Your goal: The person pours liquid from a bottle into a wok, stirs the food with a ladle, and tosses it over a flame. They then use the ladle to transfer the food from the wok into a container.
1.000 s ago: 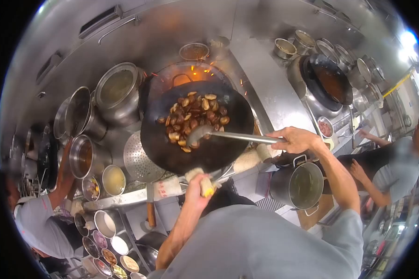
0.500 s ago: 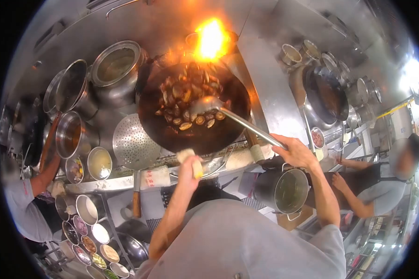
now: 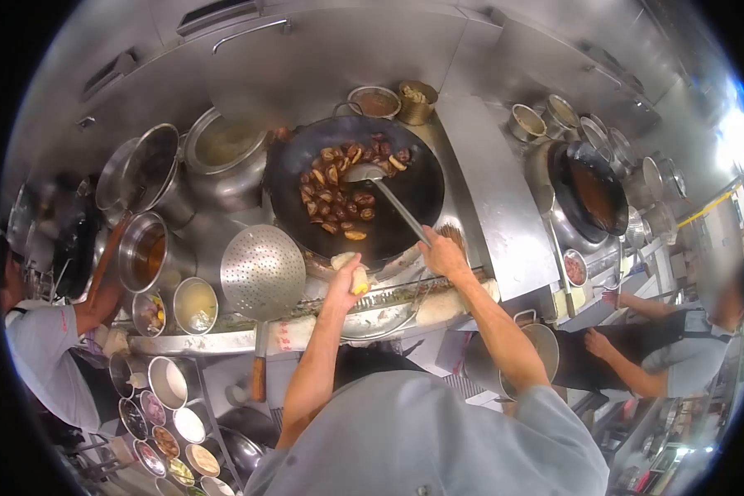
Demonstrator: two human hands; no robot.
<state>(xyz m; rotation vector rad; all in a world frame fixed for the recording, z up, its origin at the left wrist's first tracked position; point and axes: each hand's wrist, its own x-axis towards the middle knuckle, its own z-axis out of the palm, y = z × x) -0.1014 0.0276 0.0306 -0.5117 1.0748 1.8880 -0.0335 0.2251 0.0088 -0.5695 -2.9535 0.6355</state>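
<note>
A large black wok (image 3: 405, 211) sits on the stove in front of me, holding glossy browned pieces of food (image 3: 331, 198) that look like mushrooms. My right hand (image 3: 445, 255) is closed around the handle of a metal ladle (image 3: 401, 211), whose head rests among the pieces. At the wok's near rim, my left hand (image 3: 344, 281) grips a folded cloth (image 3: 358, 277), pale with a yellow patch. Whether the cloth covers a wok handle is hidden. A perforated strainer (image 3: 262, 269) with a wooden handle lies just left of my left hand.
Lidless metal pots (image 3: 227, 157) and bowls (image 3: 197, 306) crowd the left side. Two small containers (image 3: 417, 101) stand behind the wok. Another wok (image 3: 591, 190) is on the right. Co-workers stand at the left (image 3: 54, 355) and right (image 3: 694, 339). Ingredient bowls (image 3: 188, 422) fill the lower left.
The tall flame behind the wok is gone. The food has shifted within the wok, and my right hand has moved left and forward with the ladle. The camera view has shifted slightly.
</note>
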